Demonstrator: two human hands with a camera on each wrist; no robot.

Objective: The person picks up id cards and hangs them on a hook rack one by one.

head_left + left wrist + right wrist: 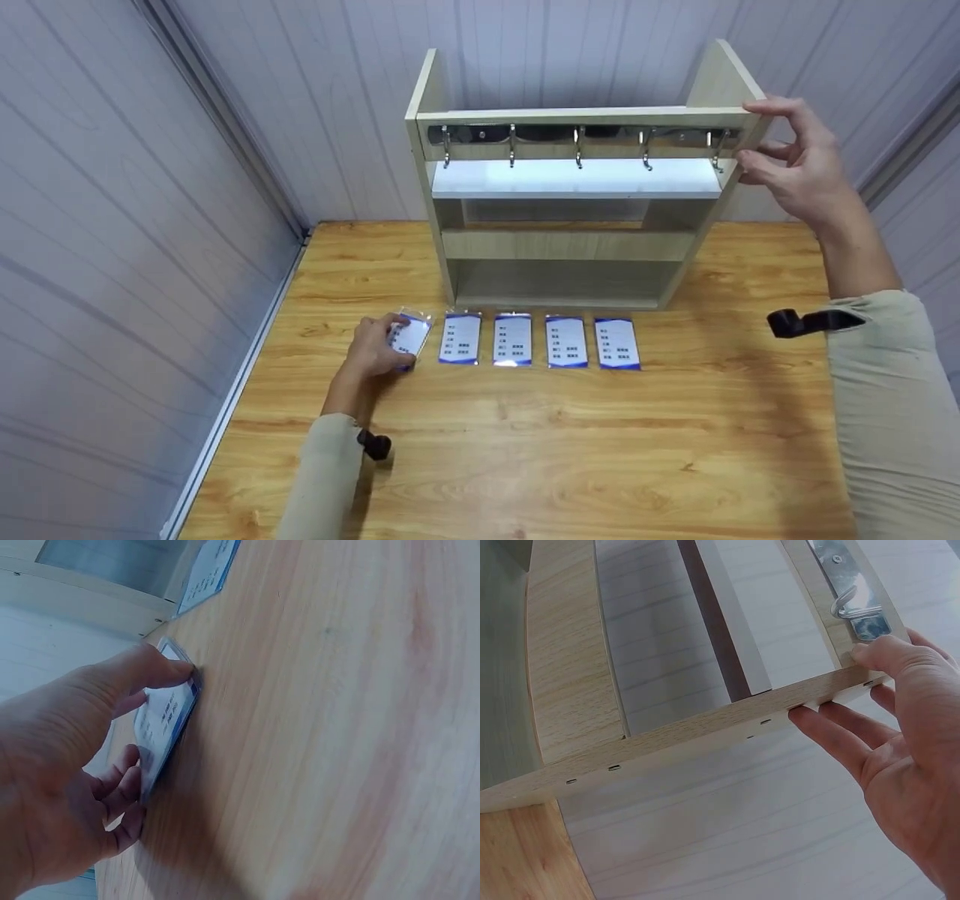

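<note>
Pale wooden table (570, 450) bearing, at its far edge against the grey panelled wall (150, 187), a light beech shelf unit (577, 247) with a row of five metal hooks (579, 146) beneath its top rail; the right hand (795, 161) steadies the unit's right side panel, thumb on the front edge, fingers extended and lightly spread along the outer face. Five clear-sleeved white cards with blue borders lie in a near row; the left hand (375, 349) pinches the leftmost card (411, 337) between thumb and curled fingers, one edge tilted off the table, the other four cards (540, 341) lying flat to its right.
</note>
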